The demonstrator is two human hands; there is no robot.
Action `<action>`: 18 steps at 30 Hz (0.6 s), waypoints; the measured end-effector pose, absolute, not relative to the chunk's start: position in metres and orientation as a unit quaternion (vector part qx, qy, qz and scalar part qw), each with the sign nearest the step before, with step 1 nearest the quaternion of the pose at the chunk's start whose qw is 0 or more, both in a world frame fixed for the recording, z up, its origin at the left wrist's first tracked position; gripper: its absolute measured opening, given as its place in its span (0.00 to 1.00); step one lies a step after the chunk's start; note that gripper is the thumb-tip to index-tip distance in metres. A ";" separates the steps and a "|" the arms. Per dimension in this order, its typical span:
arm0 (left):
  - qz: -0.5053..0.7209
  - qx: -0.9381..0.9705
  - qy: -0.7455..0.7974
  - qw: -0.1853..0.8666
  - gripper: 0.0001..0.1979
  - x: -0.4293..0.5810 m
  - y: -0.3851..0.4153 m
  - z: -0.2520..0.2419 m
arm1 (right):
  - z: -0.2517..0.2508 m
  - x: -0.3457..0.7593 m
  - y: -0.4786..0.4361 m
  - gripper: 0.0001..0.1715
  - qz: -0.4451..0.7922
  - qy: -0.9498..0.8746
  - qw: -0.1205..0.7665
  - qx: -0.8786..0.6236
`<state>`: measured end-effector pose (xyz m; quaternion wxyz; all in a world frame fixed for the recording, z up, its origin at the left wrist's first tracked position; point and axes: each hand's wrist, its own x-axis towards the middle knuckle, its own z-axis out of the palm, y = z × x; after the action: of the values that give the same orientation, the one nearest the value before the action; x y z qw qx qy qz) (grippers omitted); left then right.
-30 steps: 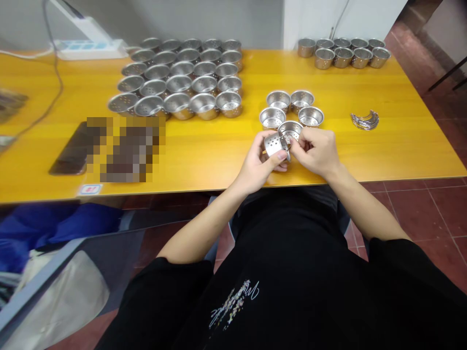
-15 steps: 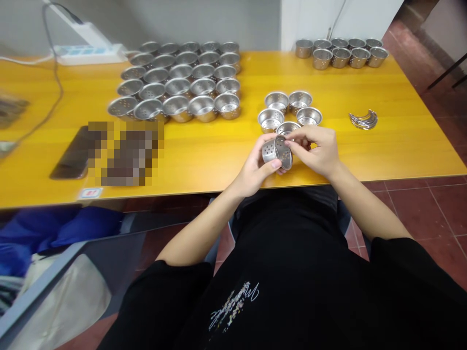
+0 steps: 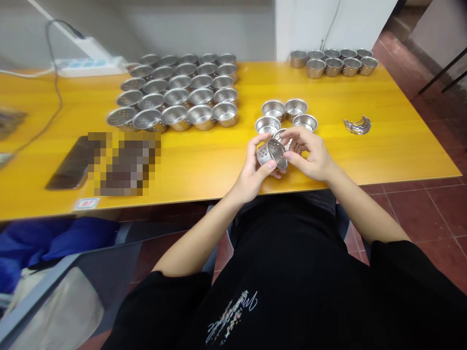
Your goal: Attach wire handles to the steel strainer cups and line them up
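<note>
A perforated metal cup (image 3: 265, 153) lies tilted in my left hand (image 3: 251, 172), its open end facing right. My left fingers and thumb wrap round it. At the cup's rim is my right hand (image 3: 310, 154), with thumb and forefinger bent close to it; whether they pinch something small cannot be made out. Just beyond my hands several metal cups (image 3: 273, 110) stand in a loose ring, the nearest partly covered by my right fingers. To the right lies a small pile of curved metal wires (image 3: 357, 125).
Rows of metal cups (image 3: 176, 116) fill the table's (image 3: 204, 165) middle left. More cups (image 3: 333, 66) stand at the back right. A phone (image 3: 69, 163), a blurred-out item (image 3: 126, 167), a label (image 3: 86, 203) and a power strip (image 3: 91, 67) are on the left.
The view has shifted, so the table sits slightly lower. My left hand still holds the cup; my right fingers have spread a little at its rim.
</note>
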<state>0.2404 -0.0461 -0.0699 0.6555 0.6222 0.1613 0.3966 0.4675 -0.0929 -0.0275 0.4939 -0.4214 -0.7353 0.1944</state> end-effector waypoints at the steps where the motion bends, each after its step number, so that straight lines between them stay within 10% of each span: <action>1: 0.406 0.614 0.166 0.656 0.43 0.241 -0.045 -0.071 | -0.026 0.468 -0.093 0.30 0.191 -0.752 0.486 -0.403; 18: 0.399 0.653 0.144 0.628 0.40 0.242 -0.051 -0.068 | 0.048 0.528 -0.012 0.09 -0.085 -0.680 0.558 -0.468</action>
<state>0.2423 -0.0508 -0.0677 0.6277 0.6528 0.1441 0.3988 0.5283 -0.0117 0.0477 0.5575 -0.4679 -0.6804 -0.0852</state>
